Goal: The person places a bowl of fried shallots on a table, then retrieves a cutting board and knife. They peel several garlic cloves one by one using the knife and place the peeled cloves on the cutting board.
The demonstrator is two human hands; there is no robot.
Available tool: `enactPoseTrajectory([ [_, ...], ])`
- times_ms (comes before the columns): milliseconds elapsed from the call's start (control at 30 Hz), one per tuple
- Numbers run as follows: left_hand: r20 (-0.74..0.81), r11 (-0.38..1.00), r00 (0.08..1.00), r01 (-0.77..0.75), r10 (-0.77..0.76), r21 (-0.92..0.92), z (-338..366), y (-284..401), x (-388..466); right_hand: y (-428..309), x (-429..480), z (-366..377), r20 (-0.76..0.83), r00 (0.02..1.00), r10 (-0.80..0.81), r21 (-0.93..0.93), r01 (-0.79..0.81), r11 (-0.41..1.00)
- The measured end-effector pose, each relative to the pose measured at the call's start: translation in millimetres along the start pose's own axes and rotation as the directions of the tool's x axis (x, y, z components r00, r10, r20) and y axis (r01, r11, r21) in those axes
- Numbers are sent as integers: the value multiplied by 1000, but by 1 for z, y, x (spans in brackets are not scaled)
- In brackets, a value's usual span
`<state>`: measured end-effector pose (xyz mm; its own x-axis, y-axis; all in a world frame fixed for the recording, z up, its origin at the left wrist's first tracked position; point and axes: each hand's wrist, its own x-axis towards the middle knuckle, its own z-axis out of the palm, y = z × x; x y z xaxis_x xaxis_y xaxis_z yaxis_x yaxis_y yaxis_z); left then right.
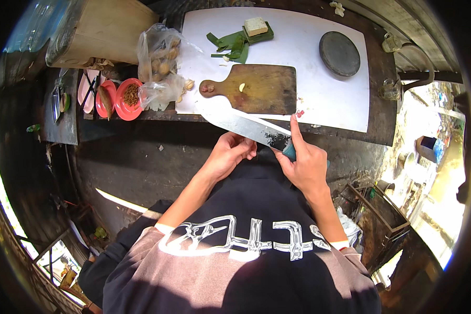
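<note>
My right hand grips the teal handle of a large broad-bladed knife, its index finger stretched along the blade's base. The blade points up and left, just in front of the cutting board. My left hand is below the blade with its fingers curled together; whether something small is between them cannot be told. On the wooden cutting board lies a pale peeled clove, with small reddish shallots on the board's handle. Small red pieces lie by the board's near right corner.
A white sheet covers part of the table. It bears a pale block on green leaf, leaf strips and a round dark stone slab. At left are plastic bags, red plates and a large box.
</note>
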<state>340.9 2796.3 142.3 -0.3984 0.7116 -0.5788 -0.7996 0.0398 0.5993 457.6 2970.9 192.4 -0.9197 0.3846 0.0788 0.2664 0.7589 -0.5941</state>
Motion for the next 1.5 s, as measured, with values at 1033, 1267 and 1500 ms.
enactPoseTrajectory([
  [1033,-126,881,899,-370,420,294,44,14,5,-12,-6,-15,322,933,163,566,-328,757],
  [1267,-34,735,830,-474,557,486,45,17,-4,-17,-1,-12,438,889,133,746,-442,498],
  [1500,19,575,774,-487,633,658,43,19,-6,-20,5,-16,484,864,141,771,-497,399],
])
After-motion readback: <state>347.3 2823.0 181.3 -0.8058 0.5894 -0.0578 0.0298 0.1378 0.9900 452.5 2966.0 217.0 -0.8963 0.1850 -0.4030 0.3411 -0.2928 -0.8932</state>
